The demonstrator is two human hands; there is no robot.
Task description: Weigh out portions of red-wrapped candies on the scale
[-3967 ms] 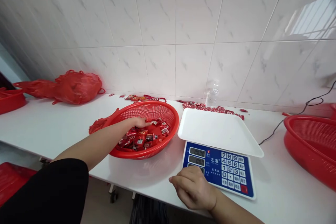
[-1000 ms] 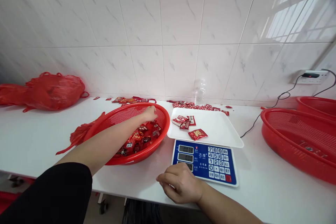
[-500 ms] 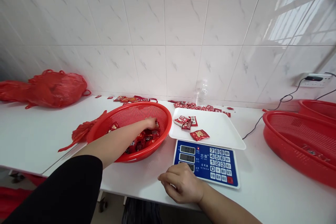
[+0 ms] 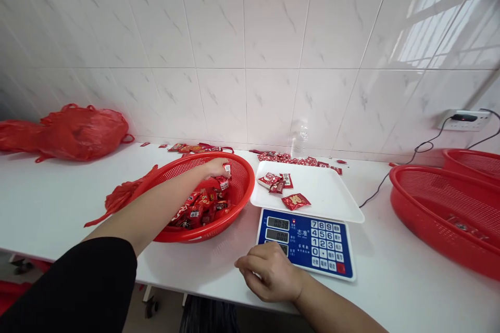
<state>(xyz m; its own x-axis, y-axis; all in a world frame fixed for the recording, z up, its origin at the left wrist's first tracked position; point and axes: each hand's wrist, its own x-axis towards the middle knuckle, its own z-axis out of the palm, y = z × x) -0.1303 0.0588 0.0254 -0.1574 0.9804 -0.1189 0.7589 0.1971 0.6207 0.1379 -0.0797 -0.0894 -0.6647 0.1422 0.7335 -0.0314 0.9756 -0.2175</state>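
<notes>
Over the red mesh basket (image 4: 244,192), my left hand (image 4: 216,167) pinches a small red candy packet (image 4: 227,168). Another red packet (image 4: 222,183) is just under my fingers; I cannot tell if they hold it too. A heap of red wrapped packets (image 4: 201,208) lies in the basket below. My right hand (image 4: 269,273) is curled in a loose fist at the near edge of the blue digital scale (image 4: 302,239), partly covering its lowest display, with nothing visible in it. Several red packets (image 4: 296,201) rest on the scale's white tray (image 4: 332,195).
Left of the basket lie a crumpled red bag (image 4: 125,192) and a full red plastic bag (image 4: 84,132). Loose packets (image 4: 287,157) and a clear bottle (image 4: 300,140) line the wall. More red baskets (image 4: 414,223) stand right, near a power cord (image 4: 414,156).
My left hand has risen out of the heap toward the basket's far side, and a packet now shows in its fingers. My right hand has stayed where it was.
</notes>
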